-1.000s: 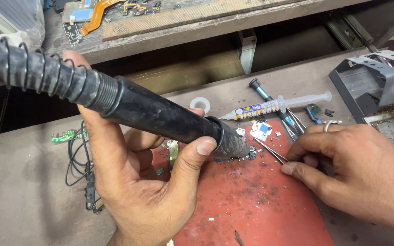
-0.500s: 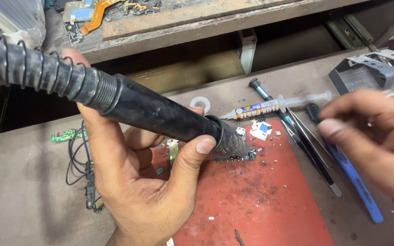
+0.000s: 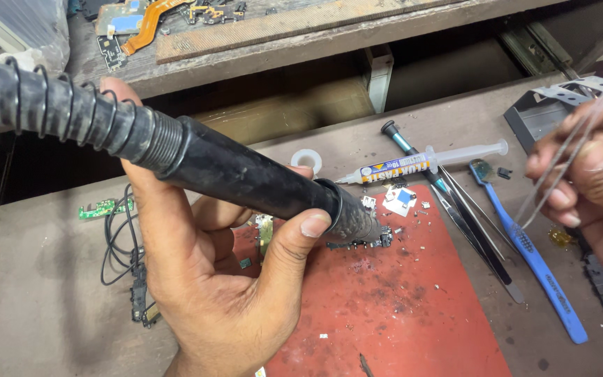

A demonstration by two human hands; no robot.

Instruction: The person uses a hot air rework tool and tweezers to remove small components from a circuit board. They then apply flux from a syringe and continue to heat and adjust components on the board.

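Ribbed black hot-air wand [image 3: 246, 178], thin steel tweezers [image 3: 567, 150], scuffed red mat [image 3: 399, 307]

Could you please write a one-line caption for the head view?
Left hand aims a black hot-air handle at a small board on the red mat; right hand lifts tweezers.

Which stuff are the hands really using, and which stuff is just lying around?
In use:
left hand holding black hot-air wand
right hand holding tweezers
small circuit part at the wand's tip
red mat

Lying about:
syringe
blue brush
green board
black wire
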